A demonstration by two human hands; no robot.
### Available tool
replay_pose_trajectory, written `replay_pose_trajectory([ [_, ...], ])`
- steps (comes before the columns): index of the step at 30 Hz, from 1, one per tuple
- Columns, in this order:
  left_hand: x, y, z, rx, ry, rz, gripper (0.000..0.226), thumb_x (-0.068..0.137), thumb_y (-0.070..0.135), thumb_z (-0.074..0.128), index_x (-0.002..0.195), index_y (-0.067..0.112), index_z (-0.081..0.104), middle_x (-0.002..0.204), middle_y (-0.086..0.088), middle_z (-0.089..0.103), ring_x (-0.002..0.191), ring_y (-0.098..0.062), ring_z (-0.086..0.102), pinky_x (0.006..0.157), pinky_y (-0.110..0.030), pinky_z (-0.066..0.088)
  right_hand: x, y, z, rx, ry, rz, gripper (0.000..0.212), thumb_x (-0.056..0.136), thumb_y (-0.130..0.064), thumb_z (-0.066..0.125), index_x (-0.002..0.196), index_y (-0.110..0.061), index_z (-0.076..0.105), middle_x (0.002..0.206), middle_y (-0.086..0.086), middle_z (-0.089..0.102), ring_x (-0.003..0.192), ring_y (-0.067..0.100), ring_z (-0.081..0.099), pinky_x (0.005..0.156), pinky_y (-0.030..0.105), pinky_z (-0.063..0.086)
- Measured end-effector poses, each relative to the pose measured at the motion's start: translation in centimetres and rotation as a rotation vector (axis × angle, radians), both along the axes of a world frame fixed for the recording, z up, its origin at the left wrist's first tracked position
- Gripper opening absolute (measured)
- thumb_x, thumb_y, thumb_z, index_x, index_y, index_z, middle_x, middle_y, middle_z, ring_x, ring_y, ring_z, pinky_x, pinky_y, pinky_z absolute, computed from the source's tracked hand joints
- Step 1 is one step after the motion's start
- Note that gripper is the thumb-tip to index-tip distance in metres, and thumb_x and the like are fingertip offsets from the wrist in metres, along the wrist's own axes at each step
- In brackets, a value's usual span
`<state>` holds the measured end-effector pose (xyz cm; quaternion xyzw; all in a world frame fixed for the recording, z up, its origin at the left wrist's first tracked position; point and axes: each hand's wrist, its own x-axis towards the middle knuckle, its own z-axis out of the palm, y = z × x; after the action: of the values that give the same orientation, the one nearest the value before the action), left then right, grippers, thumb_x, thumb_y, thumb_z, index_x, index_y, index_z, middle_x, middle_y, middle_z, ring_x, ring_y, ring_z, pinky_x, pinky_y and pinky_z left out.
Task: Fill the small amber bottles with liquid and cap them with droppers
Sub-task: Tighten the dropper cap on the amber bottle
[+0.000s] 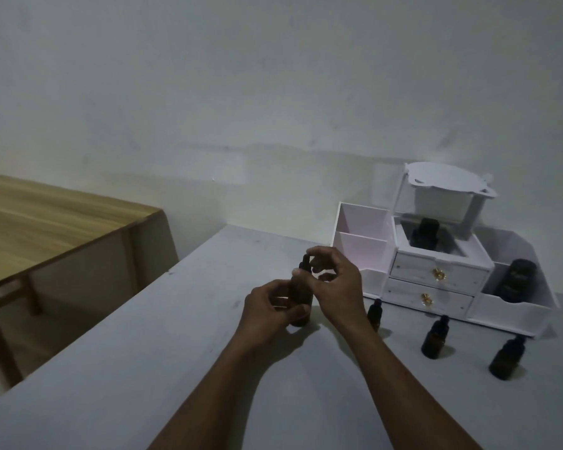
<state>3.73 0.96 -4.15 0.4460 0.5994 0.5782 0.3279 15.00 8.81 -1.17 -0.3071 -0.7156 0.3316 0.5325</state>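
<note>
Capping an amber bottle (301, 289) toward the tabletop's (176, 352) far edge.
Left hand (267, 310) grips its body, right hand (337, 284) pinches the dropper cap (306, 263); better to hold it upright and twist gently until snug.

Bare forearms (403, 368), left grip (270, 306), right grip (335, 284), apparently ungloved

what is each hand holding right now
Left hand: grips the amber bottle round its body.
Right hand: pinches the dropper cap on top of that bottle.
</note>
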Motion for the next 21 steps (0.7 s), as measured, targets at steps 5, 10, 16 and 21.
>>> replay_pose_trajectory([
  [5, 0.11, 0.08, -0.13, -0.009, -0.010, 0.007, 0.046, 0.069, 0.023, 0.090, 0.108, 0.032, 0.068, 0.102, 0.015, 0.072, 0.091, -0.013, 0.069, 0.058, -0.013, 0.053, 0.21, -0.04, 0.09, -0.032, 0.015, 0.064, 0.040, 0.086, -0.002, 0.069, 0.112, -0.033, 0.070, 0.108, -0.018, 0.071, 0.101, 0.002, 0.067, 0.090, 0.026, 0.057],
  [10, -0.17, 0.25, -0.44, 0.000, 0.003, -0.003, 0.049, 0.066, 0.024, 0.092, 0.109, 0.031, 0.070, 0.104, 0.014, 0.073, 0.093, -0.013, 0.070, 0.075, -0.027, 0.061, 0.34, -0.12, 0.31, 0.009, -0.014, 0.029, 0.035, 0.081, -0.007, 0.077, 0.105, -0.031, 0.071, 0.097, -0.022, 0.071, 0.089, -0.003, 0.068, 0.079, 0.020, 0.058],
  [16, -0.27, 0.12, -0.32, -0.001, 0.026, 0.008, 0.045, 0.067, 0.025, 0.092, 0.106, 0.031, 0.070, 0.099, 0.016, 0.073, 0.090, -0.009, 0.070, 0.071, -0.021, 0.058, 0.26, -0.03, 0.31, -0.002, 0.001, 0.048, 0.036, 0.084, -0.009, 0.075, 0.112, -0.030, 0.070, 0.101, -0.023, 0.070, 0.094, -0.004, 0.067, 0.076, 0.012, 0.054],
  [21, 0.02, 0.06, -0.16, -0.015, 0.044, 0.002, 0.047, 0.068, 0.025, 0.091, 0.108, 0.032, 0.067, 0.103, 0.016, 0.071, 0.089, -0.009, 0.068, 0.059, -0.011, 0.053, 0.33, 0.02, 0.19, -0.021, 0.001, 0.044, 0.030, 0.085, -0.008, 0.074, 0.109, -0.027, 0.072, 0.097, -0.022, 0.070, 0.088, -0.009, 0.067, 0.072, 0.006, 0.051],
])
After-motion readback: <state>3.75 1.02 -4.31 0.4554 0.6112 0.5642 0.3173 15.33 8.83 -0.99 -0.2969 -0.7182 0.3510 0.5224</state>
